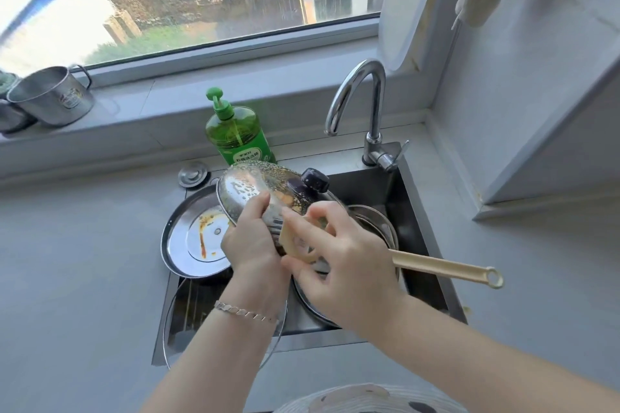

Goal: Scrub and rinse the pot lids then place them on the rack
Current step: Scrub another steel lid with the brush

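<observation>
A steel pot lid (255,188) with a black knob (314,180) is tilted above the sink, wet and flecked with suds. My left hand (251,241) grips its lower rim. My right hand (339,258) holds a beige long-handled scrub brush (446,270), its head pressed against the lid's surface. A second steel lid (191,238) with orange sauce stains leans at the sink's left side. A glass lid (174,308) lies at the sink's front left, partly under my left forearm. More steel cookware (375,221) sits in the sink beneath my right hand.
A green dish soap bottle (236,131) stands behind the sink (419,235), beside a sink plug (193,174). The chrome tap (364,100) arches at the back right. Metal mugs (50,97) sit on the windowsill at left. Grey counter (73,261) surrounds the sink.
</observation>
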### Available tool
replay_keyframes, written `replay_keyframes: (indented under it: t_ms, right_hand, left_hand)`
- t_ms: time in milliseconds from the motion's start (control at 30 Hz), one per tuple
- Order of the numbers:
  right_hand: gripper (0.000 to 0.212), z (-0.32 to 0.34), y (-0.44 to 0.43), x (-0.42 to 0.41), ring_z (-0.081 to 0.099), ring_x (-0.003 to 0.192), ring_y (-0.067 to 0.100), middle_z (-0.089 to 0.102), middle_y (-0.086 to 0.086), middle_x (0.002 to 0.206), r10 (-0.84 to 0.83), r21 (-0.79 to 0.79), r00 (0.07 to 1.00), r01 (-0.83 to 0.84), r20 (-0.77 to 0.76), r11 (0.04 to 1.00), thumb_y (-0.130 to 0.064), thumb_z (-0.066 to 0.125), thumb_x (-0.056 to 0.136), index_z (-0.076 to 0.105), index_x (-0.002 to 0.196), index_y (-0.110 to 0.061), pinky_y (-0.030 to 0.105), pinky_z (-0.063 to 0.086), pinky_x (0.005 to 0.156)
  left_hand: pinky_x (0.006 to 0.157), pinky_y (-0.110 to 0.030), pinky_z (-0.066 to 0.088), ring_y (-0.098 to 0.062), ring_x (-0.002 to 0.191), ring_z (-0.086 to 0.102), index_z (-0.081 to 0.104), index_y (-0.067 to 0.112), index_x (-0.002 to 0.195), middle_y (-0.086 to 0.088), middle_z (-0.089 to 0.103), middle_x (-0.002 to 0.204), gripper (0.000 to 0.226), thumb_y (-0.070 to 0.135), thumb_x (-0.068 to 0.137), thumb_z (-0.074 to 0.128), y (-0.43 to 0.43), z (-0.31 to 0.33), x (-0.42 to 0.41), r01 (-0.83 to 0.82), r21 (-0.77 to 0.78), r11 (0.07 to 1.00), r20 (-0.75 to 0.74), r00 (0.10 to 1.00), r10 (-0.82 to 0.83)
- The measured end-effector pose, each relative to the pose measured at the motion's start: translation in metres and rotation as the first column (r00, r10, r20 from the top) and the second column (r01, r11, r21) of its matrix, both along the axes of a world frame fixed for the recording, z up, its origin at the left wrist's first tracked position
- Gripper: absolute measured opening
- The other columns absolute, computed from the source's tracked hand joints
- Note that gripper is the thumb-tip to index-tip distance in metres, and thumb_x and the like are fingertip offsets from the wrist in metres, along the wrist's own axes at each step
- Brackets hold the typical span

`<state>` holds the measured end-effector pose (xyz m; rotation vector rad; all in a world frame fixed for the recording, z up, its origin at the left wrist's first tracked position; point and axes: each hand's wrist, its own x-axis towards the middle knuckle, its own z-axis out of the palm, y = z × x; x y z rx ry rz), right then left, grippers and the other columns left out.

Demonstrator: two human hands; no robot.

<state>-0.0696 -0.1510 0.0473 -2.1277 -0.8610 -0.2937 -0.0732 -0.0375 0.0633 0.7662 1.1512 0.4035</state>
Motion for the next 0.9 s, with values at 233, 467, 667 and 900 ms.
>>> replay_keyframes:
  t_ms: [233, 467, 667, 900]
  right_hand:
    - [0.045, -0.027, -0.038, 0.008, 0.046, 0.071, 0.004, 0.060, -0.003, 0.095, -0.013, -0.059, 1.000, 0.012, -0.028, 0.998, -0.043, 0.058, 0.073, 0.067, 0.113, -0.024, 0.019, 0.048, 0.050]
    - [0.045, -0.018, -0.026, 0.004, 0.044, 0.072, 0.001, 0.061, -0.002, 0.098, 0.080, 0.006, 0.996, -0.081, 0.023, 0.997, -0.041, 0.062, 0.073, 0.067, 0.114, -0.025, 0.014, 0.041, 0.057]
    - [0.045, -0.042, -0.049, 0.048, 0.053, 0.074, 0.003, 0.052, -0.016, 0.095, -0.239, -0.034, 0.833, 0.256, -0.498, 0.966, -0.034, 0.068, 0.081, 0.058, 0.125, -0.031, 0.027, 0.050, 0.073]
    - [0.046, -0.031, -0.040, 0.032, 0.055, 0.069, 0.004, 0.054, -0.017, 0.094, -0.079, 0.026, 0.937, 0.094, -0.341, 0.995, -0.045, 0.064, 0.077, 0.061, 0.121, -0.033, 0.019, 0.045, 0.064]
  left_hand:
    - [0.085, -0.044, 0.052, -0.027, 0.093, 0.064, 0.061, 0.017, 0.076, -0.005, 0.065, 0.088, 0.012, 0.023, 0.074, 0.071, 0.021, -0.007, -0.004, -0.087, -0.058, 0.995, -0.001, 0.996, 0.087]
    - [0.076, -0.039, 0.053, -0.027, 0.077, 0.068, 0.066, 0.011, 0.094, -0.010, 0.070, 0.088, 0.017, 0.023, 0.082, 0.063, 0.022, 0.001, -0.006, 0.033, -0.053, 0.998, 0.144, 0.989, -0.025]
    - [0.068, -0.036, 0.055, -0.023, 0.073, 0.069, 0.067, 0.012, 0.097, -0.005, 0.074, 0.084, 0.019, 0.021, 0.081, 0.063, 0.034, 0.009, -0.015, 0.113, -0.011, 0.993, 0.186, 0.976, -0.109]
    - [0.060, -0.033, 0.059, -0.019, 0.059, 0.068, 0.066, 0.013, 0.081, -0.003, 0.071, 0.068, 0.008, 0.014, 0.084, 0.058, 0.031, 0.013, -0.016, 0.209, 0.044, 0.977, 0.272, 0.938, -0.213]
